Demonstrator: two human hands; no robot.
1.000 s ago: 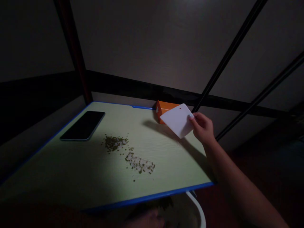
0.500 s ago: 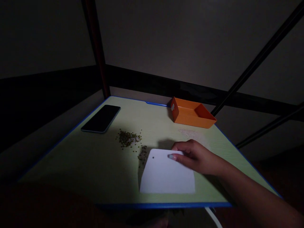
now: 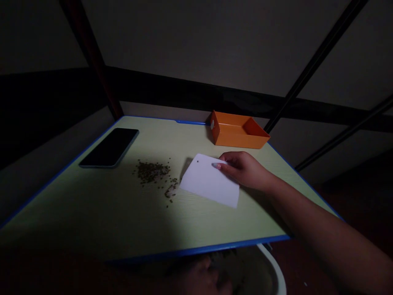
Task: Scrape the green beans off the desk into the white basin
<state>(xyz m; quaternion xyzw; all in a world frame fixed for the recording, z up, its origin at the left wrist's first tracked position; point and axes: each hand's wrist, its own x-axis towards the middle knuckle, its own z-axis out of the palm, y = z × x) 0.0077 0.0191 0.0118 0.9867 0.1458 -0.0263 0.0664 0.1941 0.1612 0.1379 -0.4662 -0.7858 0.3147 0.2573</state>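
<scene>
My right hand (image 3: pixel 245 170) grips a white plastic scraper card (image 3: pixel 209 185) by its right edge, fingers pinched on it. The card's lower edge rests on the pale green table (image 3: pixel 92 213). Just left of the card lies a scatter of small brown grains (image 3: pixel 153 173). My left hand (image 3: pixel 202 280) shows dimly below the table's front edge, beside a white bowl (image 3: pixel 273 272); its fingers are too dark to read.
A dark phone (image 3: pixel 109 147) lies face up at the table's left. An orange open box (image 3: pixel 236 131) stands at the back edge. The table has a blue rim, and dark metal bars cross behind it on the right.
The card came down from the air by the orange box to the table's front, then moved back and left against the grains. The right-hand strip of grains is gone from the table.
</scene>
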